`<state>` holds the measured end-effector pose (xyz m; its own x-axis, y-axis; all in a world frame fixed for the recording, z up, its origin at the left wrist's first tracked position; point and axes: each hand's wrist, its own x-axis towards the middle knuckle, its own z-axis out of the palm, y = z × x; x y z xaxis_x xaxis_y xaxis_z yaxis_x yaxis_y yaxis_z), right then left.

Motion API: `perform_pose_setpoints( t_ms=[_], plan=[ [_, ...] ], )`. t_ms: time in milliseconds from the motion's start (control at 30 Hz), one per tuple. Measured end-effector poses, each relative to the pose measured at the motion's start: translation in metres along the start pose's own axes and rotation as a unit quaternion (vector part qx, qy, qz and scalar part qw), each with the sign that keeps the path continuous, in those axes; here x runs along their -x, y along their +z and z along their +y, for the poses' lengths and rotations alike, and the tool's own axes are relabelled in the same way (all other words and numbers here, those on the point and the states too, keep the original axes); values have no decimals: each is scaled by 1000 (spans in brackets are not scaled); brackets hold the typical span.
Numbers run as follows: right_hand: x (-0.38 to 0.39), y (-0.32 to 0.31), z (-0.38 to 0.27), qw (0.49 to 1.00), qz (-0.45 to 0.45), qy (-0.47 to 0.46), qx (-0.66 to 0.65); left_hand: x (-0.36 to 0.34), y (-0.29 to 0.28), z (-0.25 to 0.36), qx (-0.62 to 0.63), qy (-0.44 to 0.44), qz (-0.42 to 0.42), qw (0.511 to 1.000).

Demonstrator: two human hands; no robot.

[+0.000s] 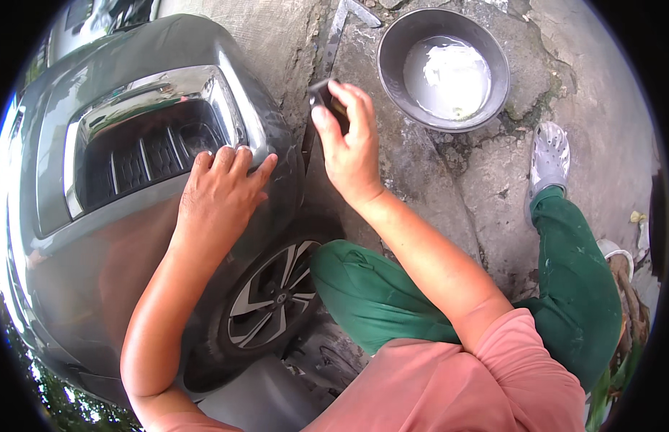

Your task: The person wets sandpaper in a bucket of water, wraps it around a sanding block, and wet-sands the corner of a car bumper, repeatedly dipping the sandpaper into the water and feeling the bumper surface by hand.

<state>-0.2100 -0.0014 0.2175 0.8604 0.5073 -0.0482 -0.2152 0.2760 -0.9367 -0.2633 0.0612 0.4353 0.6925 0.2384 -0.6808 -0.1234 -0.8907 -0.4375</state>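
My left hand (223, 194) rests on the dark grey car's bumper (104, 281) at the edge of the chrome-trimmed grille opening (82, 144), fingers spread and fingertips on the trim. Beside the car's corner, my right hand (352, 151) grips a small dark block (319, 93), raised apart from the bodywork; what the block is made of I cannot tell. Below my left hand is the wheel (280, 302) with its two-tone alloy rim.
A dark basin (388, 72) with milky white liquid stands at the upper right on cracked concrete (471, 187). A metal square (338, 29) lies left of it. My bent legs and shoe (549, 151) are at the right, with a white container (613, 253) behind.
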Motion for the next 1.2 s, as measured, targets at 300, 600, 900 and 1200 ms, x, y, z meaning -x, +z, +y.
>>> perform_pose_setpoints(
  t_ms=[300,600,900,1200],
  plan=[
    [-55,-3,-22,995,65,27,-76,-41,1,-19,7,-44,-58,997],
    [-57,-1,-14,997,42,48,-40,-65,13,-64,-73,-84,-65,992],
    [-54,-2,0,981,-191,-2,37,-38,1,-37,-36,-80,-71,994],
    [-43,7,7,904,-362,-204,103,9,-16,-11,18,-32,-57,998]
  ],
)
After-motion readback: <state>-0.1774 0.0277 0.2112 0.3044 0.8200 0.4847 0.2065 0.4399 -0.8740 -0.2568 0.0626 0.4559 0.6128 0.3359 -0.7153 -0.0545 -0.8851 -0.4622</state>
